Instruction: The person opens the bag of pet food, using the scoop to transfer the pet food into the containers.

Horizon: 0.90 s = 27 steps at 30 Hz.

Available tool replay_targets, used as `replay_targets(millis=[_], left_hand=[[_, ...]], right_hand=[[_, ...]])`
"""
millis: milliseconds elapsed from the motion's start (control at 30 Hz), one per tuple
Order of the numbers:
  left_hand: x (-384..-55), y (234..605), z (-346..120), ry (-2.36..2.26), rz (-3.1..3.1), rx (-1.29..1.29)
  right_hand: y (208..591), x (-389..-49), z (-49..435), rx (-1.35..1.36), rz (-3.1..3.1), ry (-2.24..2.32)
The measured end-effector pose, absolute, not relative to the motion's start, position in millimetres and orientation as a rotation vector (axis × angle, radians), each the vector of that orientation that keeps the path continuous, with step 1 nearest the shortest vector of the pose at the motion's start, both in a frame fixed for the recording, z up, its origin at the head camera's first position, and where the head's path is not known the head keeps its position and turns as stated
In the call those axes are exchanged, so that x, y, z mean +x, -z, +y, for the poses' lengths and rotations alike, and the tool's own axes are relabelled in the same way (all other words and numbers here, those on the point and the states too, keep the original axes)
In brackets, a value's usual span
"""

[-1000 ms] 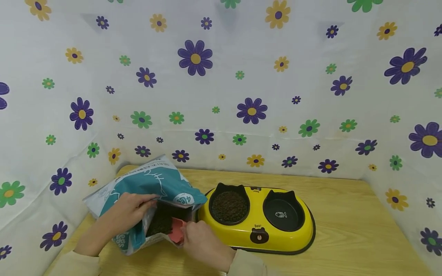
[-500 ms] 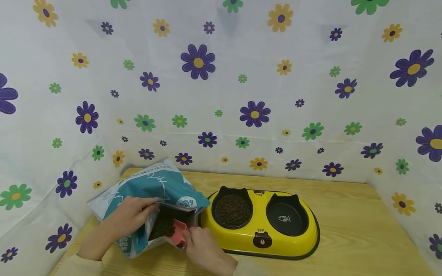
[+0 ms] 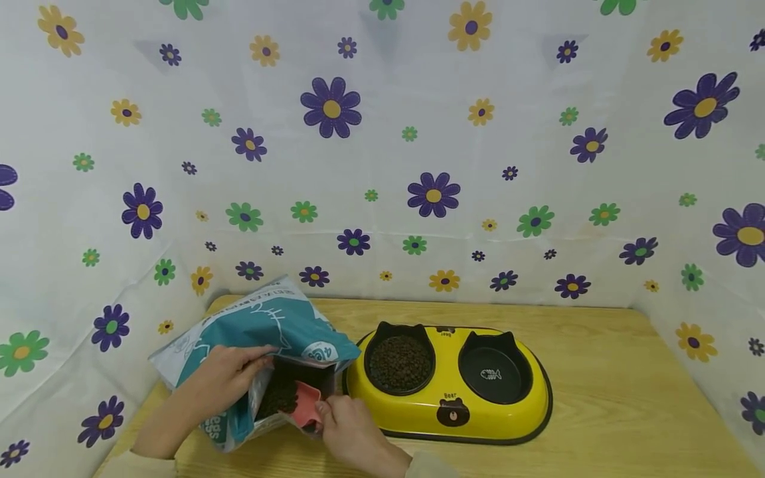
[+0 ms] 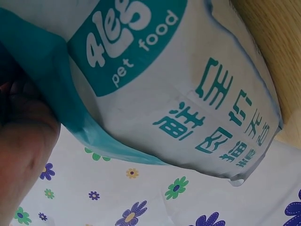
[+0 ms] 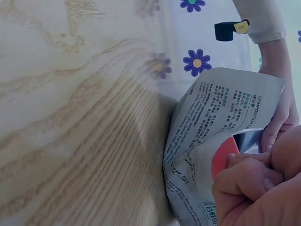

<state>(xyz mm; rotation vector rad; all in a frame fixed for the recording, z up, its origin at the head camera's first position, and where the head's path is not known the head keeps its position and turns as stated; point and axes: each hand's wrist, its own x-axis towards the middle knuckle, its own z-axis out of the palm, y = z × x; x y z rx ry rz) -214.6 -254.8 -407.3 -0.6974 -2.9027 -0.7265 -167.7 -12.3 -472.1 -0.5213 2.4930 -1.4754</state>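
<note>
A teal and white pet food bag (image 3: 239,332) lies tilted on the table at the left, its mouth facing the right hand. The left hand (image 3: 224,378) holds the upper edge of the mouth; in the left wrist view that hand (image 4: 26,136) is partly dark and cut off. Brown kibble (image 3: 278,398) shows inside. A pink scoop (image 3: 307,403) sits in the mouth beside the kibble, its handle gripped by the right hand (image 3: 355,431). In the right wrist view, curled fingers cover most of the scoop (image 5: 225,155). How much kibble the scoop carries is hard to tell.
Right of the bag stands a yellow double feeder (image 3: 445,378) with a bear print. Its left black bowl holds kibble (image 3: 400,363); the right black bowl (image 3: 495,372) shows a fish drawing on its bottom. Flowered white cloth (image 3: 382,146) encloses the wooden table (image 3: 609,385).
The head view has shifted slightly. Both hands, the bag and the scoop keep nearly the same places, with the scoop in the bag's mouth throughout.
</note>
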Motion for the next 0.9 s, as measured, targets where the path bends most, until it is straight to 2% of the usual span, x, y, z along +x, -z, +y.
replay_targets(millis=[500,767,900], left_hand=[[-210.1,407.8,-254.1,0.717,-2.862,-0.701],[-210.3,408.9,-253.9,0.733,-2.857,-0.713],[-212.2,408.6,-253.3,0.723,-2.839,-0.732]], right_hand=[[476.1,-164.1,-8.5,-0.483,2.387,1.596],[477.9,-161.3,-14.9,-0.604,2.677,1.169],[476.0,-162.7,-15.5,-0.640,2.656,1.245]])
